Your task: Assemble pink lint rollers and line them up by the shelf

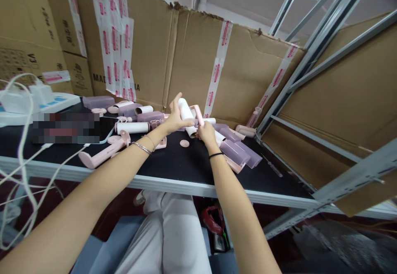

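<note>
My left hand point(175, 119) is closed around a white lint roll point(185, 108), thumb on its near side. Beside it, my right hand point(207, 134) grips a pale pink lint roller handle point(197, 115), whose bent arm reaches up toward the roll. Whether handle and roll touch is hard to make out. Just below the hands a small round pink cap point(184, 143) lies on the black tabletop point(176, 164). Left of my hands rest another white roll point(132, 127) and a pink handle point(104, 150). Translucent purple covers point(235, 152) lie to the right of my right wrist.
More rolls, covers and pink parts are strewn along the cardboard wall point(195, 59). At left are a phone-like device point(107, 130), a white power strip point(62, 101) and looping white cables point(23, 158). A metal shelf frame point(291, 86) bounds the right side.
</note>
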Available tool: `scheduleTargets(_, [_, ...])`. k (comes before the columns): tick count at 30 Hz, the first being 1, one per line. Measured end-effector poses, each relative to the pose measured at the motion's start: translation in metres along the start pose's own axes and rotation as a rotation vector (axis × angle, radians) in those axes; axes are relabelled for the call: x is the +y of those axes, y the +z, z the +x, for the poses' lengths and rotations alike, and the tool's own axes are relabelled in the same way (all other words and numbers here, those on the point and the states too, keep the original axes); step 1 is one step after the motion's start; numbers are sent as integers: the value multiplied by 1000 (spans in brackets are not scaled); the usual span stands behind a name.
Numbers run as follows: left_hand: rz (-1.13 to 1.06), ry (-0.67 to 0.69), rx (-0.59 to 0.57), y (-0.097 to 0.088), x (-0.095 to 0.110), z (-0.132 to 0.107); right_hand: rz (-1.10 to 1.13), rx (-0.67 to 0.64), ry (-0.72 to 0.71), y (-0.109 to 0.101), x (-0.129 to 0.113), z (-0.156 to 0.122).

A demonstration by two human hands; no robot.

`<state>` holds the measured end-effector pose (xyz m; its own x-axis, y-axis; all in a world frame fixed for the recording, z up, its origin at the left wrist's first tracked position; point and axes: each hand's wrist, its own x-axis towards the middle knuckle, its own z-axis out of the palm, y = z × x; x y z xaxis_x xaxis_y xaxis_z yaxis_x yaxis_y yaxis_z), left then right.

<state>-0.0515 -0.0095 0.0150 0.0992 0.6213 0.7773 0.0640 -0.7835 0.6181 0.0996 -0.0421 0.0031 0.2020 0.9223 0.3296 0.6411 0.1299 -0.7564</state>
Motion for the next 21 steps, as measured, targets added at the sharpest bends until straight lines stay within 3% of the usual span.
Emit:
scheduleTargets(3, [102, 56, -199, 2, 2, -5, 321, 9, -11, -3, 0, 2])
scheduleTargets(6, [125, 127, -285, 0, 3, -8, 474, -92, -105, -2, 0, 3])
scheduleTargets(9, [130, 161, -316, -3, 4, -8, 558, -212, -131, -4, 1, 3])
scheduleTargets(14, [185, 182, -342, -4, 7, -8, 502, -219, -42, -13, -5, -1])
scheduleTargets(21, [209, 141, -367, -3, 7, -7, 549, -279, -62, -18, -5, -1])
